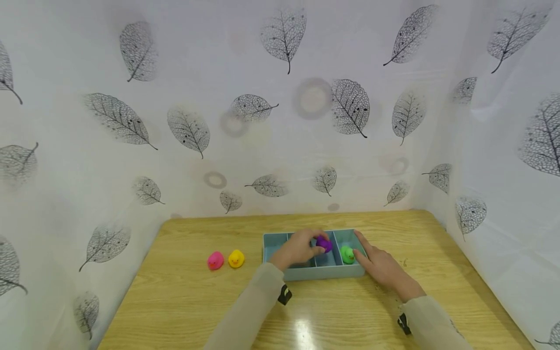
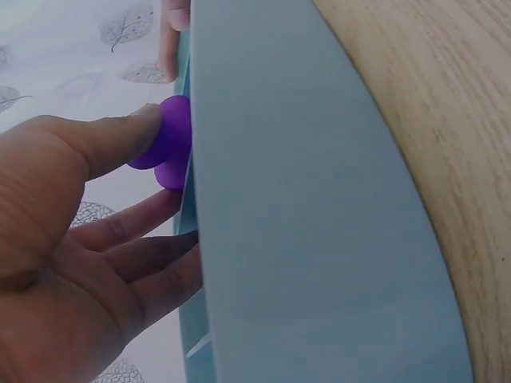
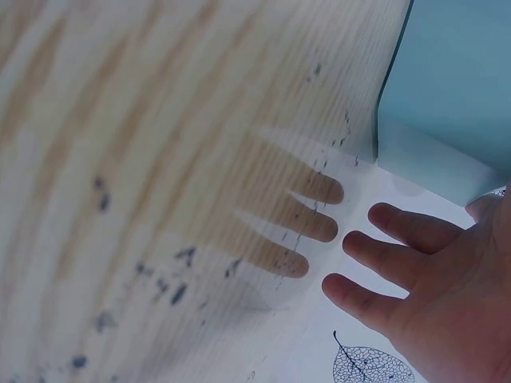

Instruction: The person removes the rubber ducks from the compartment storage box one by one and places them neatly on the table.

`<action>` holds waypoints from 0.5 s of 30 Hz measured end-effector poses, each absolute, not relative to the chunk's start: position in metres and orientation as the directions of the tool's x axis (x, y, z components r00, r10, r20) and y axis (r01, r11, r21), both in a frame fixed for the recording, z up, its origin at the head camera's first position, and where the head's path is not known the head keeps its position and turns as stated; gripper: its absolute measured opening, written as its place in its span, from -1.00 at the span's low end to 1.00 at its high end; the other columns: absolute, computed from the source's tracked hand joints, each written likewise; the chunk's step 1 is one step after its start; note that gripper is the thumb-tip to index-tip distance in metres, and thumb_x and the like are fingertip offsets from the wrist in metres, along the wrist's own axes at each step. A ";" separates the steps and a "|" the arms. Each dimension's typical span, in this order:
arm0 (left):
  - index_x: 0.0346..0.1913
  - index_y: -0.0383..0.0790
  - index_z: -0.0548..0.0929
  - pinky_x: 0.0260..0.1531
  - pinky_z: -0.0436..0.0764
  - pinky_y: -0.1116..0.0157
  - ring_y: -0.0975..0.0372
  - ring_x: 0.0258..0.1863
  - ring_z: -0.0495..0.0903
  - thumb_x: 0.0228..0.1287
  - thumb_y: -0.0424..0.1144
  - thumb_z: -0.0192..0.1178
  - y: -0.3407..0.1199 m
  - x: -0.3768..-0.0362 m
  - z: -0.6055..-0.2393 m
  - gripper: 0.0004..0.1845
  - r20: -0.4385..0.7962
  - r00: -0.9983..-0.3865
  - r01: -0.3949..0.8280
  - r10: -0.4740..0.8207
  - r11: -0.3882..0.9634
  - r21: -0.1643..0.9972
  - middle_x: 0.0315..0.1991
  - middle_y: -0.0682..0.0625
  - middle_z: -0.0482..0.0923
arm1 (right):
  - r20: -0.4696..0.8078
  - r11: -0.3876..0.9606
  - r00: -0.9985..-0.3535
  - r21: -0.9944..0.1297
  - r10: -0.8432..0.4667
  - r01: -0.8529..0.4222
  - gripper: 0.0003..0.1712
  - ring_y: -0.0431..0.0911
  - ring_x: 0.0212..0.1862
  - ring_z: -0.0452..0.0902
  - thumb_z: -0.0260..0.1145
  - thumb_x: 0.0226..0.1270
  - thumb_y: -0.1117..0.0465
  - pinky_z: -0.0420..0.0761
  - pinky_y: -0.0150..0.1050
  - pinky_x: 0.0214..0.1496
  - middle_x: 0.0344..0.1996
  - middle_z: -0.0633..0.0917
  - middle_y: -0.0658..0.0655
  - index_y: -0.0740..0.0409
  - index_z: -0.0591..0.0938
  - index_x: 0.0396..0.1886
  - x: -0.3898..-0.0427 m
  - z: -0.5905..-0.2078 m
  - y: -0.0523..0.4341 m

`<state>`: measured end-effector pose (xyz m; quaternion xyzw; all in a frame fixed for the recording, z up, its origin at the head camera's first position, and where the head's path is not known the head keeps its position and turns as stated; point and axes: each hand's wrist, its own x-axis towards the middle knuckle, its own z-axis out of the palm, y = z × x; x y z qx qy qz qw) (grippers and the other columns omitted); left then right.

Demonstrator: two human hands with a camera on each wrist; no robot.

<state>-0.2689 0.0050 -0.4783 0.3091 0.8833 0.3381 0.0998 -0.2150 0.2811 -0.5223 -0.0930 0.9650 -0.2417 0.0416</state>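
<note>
A light blue divided tray (image 1: 321,273) sits mid-table. My left hand (image 1: 301,248) reaches over it and pinches a purple toy duck (image 1: 324,243) above a middle compartment; the left wrist view shows thumb and fingers on the purple duck (image 2: 166,144) beside the tray's wall (image 2: 303,207). A green duck (image 1: 347,254) lies in the right-hand compartment. My right hand (image 1: 379,262) rests flat against the tray's right end, fingers straight; in the right wrist view its fingers (image 3: 391,267) spread over the wood near the tray corner (image 3: 447,96).
A pink duck (image 1: 215,260) and a yellow duck (image 1: 236,258) stand side by side on the wooden table (image 1: 183,301) left of the tray. White leaf-printed curtains (image 1: 280,112) close in the back and both sides.
</note>
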 end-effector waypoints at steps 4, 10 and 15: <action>0.15 -0.01 0.72 0.09 0.66 0.28 0.16 0.06 0.67 0.43 -0.22 0.37 0.000 -0.269 -0.474 -0.72 0.051 -0.787 0.474 0.615 0.550 0.687 0.10 -0.01 0.71 | -0.028 0.865 -0.979 -0.475 -0.200 -0.163 -0.17 0.50 0.38 0.46 -0.17 0.71 -0.30 0.45 0.44 0.39 0.47 0.41 0.54 -0.09 -0.07 0.76 -0.214 -0.522 0.281; 0.16 -0.08 0.73 0.15 0.71 0.17 0.03 0.13 0.70 0.42 -0.26 0.38 -0.008 -0.269 -0.466 -0.71 0.079 -0.801 0.434 0.594 0.484 0.760 0.14 -0.10 0.72 | -0.015 0.861 -0.978 -0.477 -0.210 -0.177 -0.16 0.51 0.36 0.48 -0.17 0.71 -0.31 0.46 0.45 0.37 0.46 0.43 0.55 -0.08 -0.07 0.76 -0.214 -0.523 0.280; 0.15 -0.17 0.75 0.08 0.77 0.17 -0.11 0.17 0.72 0.39 -0.32 0.38 -0.016 -0.270 -0.463 -0.70 0.119 -0.821 0.369 0.558 0.361 0.856 0.19 -0.18 0.70 | -0.020 0.859 -0.976 -0.480 -0.215 -0.179 -0.16 0.50 0.35 0.48 -0.16 0.71 -0.29 0.47 0.44 0.36 0.47 0.42 0.54 -0.06 -0.07 0.76 -0.215 -0.522 0.281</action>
